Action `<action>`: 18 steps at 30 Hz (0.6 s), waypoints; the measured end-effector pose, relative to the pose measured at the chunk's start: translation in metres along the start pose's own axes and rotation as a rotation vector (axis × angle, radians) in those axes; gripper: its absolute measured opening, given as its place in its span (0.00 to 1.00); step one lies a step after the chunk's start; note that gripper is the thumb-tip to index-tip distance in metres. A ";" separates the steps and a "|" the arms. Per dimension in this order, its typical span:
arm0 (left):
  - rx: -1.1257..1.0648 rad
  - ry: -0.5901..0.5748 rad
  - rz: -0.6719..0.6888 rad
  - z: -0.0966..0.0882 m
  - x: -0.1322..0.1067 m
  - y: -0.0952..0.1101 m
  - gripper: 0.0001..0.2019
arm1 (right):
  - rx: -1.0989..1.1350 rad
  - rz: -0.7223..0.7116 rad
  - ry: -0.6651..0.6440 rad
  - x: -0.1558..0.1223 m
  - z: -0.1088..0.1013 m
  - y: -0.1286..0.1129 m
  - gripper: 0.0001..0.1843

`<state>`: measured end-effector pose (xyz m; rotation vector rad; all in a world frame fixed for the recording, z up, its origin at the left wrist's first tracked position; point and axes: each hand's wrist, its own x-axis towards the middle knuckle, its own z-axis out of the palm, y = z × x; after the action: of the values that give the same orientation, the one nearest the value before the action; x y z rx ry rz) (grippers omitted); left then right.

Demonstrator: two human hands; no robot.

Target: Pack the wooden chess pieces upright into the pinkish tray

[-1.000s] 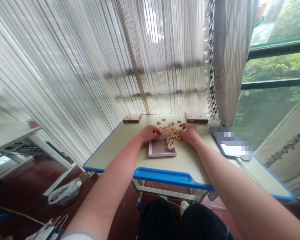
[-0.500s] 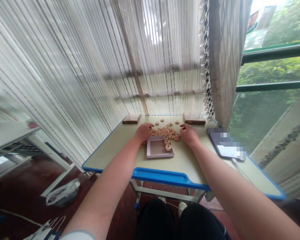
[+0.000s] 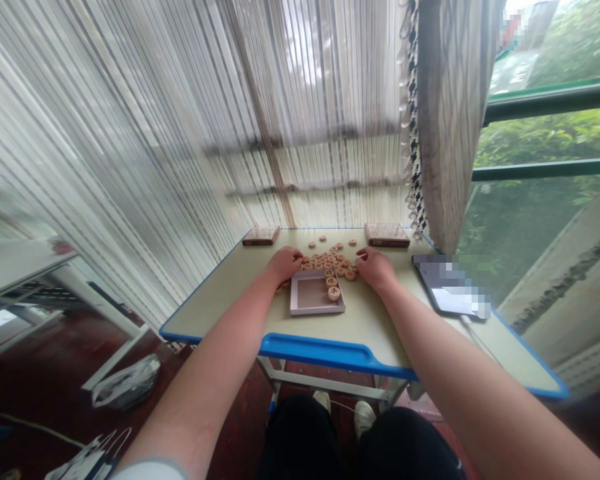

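Several round wooden game pieces (image 3: 330,258) lie scattered in the middle of a pale desk (image 3: 240,287) with a blue rim. A shallow white box tray (image 3: 310,301) sits just in front of them, with pieces (image 3: 333,292) in its far right corner. My left hand (image 3: 284,262) rests curled at the left edge of the pile, by the tray's far left corner. My right hand (image 3: 375,265) lies on the right edge of the pile, fingers bent toward the pieces. What either hand's fingertips hold is too small to make out.
Two flat wooden boxes stand at the desk's far edge, one at the left (image 3: 261,235) and one at the right (image 3: 387,234). A dark tablet (image 3: 447,291) lies at the right. Striped curtains hang behind. Plastic bags (image 3: 126,389) lie on the floor at the left.
Both hands have drawn slightly apart and back along the edges of the pile. The view has shifted a little; the tray and its pieces stay where they were.
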<state>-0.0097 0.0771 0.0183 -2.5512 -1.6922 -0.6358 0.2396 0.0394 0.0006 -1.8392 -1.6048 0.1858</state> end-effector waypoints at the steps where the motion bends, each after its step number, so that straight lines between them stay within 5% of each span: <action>1: -0.017 0.008 -0.018 -0.001 0.000 0.001 0.14 | 0.003 -0.001 -0.002 0.000 0.000 0.000 0.17; 12: -0.002 0.098 -0.262 -0.010 0.001 -0.006 0.16 | -0.026 -0.037 -0.034 0.000 0.000 0.001 0.17; 18: -0.024 -0.122 -0.272 -0.012 0.003 -0.010 0.14 | -0.041 -0.054 -0.050 0.000 0.001 0.002 0.17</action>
<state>-0.0210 0.0810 0.0281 -2.4420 -2.1082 -0.5208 0.2407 0.0398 -0.0013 -1.8333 -1.7024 0.1776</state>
